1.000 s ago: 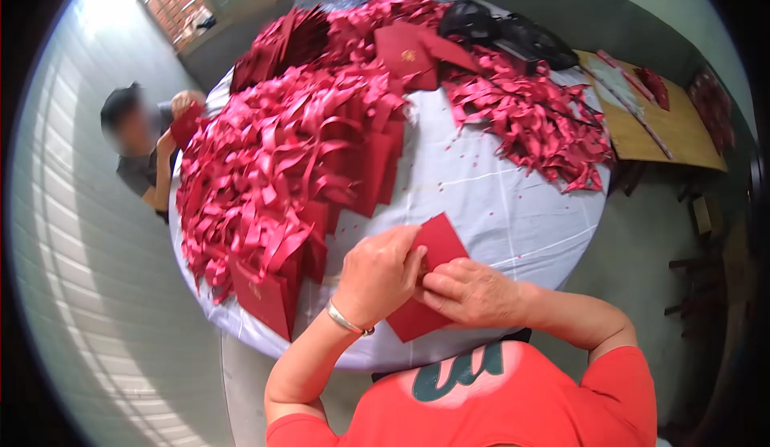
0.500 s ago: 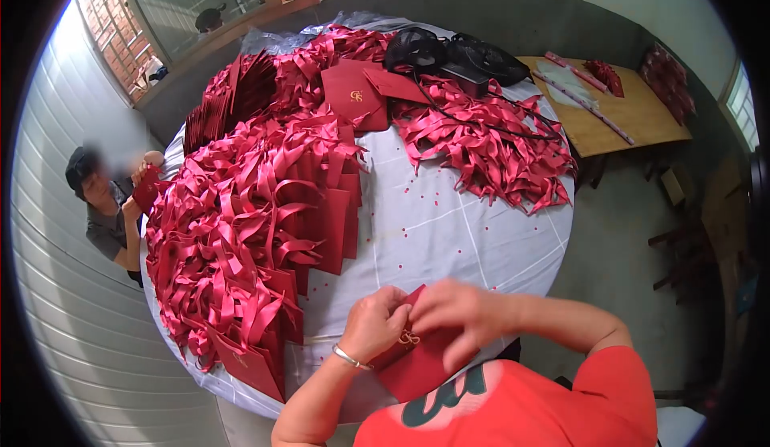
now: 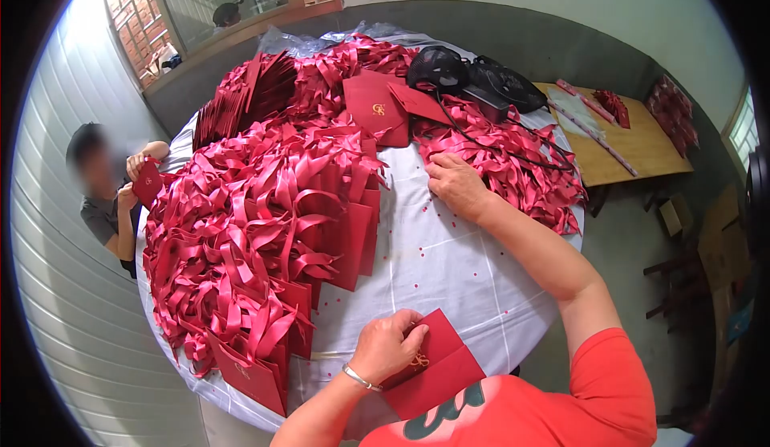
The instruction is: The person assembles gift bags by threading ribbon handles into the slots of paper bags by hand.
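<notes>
A flat red paper gift bag [image 3: 451, 369] with a gold emblem lies at the table's near edge. My left hand [image 3: 391, 347], wearing a silver bangle, is closed on its left part, thumb on top, partly covering the emblem. Farther out, my right hand [image 3: 459, 185] touches the left edge of a heap of loose pink-red ribbons [image 3: 525, 178]. Its fingers are bent and close together at the ribbon; the fingertips are partly hidden. Left of my hands stand rows of red gift bags [image 3: 346, 242] topped with tangled ribbon bows [image 3: 241, 206].
Black mesh-covered objects [image 3: 473, 74] with a cable sit at the back, beside more red bags [image 3: 373, 106]. A co-worker [image 3: 108, 190] at the left holds a small red item. A wooden table [image 3: 601, 154] with wrapped rolls stands at the right. Small red dots speckle the white tablecloth [image 3: 457, 286].
My right hand has left the gift bag and moved away from me to the ribbon heap. My left hand stays on the bag. The view has shifted slightly.
</notes>
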Demonstrator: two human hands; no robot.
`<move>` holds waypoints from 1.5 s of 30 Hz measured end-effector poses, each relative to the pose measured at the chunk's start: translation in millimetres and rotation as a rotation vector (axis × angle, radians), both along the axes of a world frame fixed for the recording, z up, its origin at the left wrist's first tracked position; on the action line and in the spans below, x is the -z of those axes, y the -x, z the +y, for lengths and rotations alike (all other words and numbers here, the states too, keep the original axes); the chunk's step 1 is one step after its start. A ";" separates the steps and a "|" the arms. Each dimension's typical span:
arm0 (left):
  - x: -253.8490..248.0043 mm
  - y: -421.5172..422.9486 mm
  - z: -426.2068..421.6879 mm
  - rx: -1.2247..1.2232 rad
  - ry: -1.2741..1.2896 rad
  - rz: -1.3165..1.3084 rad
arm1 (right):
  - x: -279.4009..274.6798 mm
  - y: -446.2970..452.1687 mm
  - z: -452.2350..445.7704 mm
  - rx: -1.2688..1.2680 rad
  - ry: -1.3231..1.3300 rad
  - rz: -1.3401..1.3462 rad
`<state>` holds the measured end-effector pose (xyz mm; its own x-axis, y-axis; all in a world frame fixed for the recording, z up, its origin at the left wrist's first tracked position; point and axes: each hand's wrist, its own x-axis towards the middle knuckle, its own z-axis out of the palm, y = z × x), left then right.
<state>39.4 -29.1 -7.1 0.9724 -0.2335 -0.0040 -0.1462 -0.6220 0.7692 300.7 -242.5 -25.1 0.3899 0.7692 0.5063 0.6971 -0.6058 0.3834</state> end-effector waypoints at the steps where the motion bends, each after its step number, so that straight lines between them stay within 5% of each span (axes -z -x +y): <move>1: -1.2 -0.9 0.4 -0.004 0.001 -0.001 | 0.7 3.6 -1.5 -0.057 -0.045 0.000; 7: 2.1 -5.0 3.2 0.010 -0.007 0.100 | -22.6 108.4 -4.3 -0.380 -0.397 0.802; 10: 27.7 -7.2 7.2 0.023 0.270 0.206 | -52.2 180.4 -19.6 -0.345 -0.495 1.300; 13: 23.2 -8.2 7.9 -0.015 0.474 0.360 | -87.1 226.9 -36.6 -0.633 -0.477 1.626; 15: 16.0 -8.8 8.2 -0.021 0.574 0.442 | -88.0 243.7 -32.9 -0.649 -0.544 1.398; 19: 4.9 -10.8 13.8 0.022 0.659 0.568 | -44.7 243.8 -20.0 -0.254 -0.694 1.074; 26: -3.1 -14.9 21.3 0.090 0.719 0.692 | -22.2 230.3 1.0 -0.223 -0.897 1.076; 45: -0.9 -16.1 24.7 0.101 0.695 0.764 | -23.8 235.4 12.2 -0.322 -0.692 0.730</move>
<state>55.4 -4.4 -6.3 0.7428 -0.5004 -0.4448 0.5049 -0.0176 0.8630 65.3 -230.3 -1.3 0.6058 0.5239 0.5988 0.7861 -0.2780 -0.5521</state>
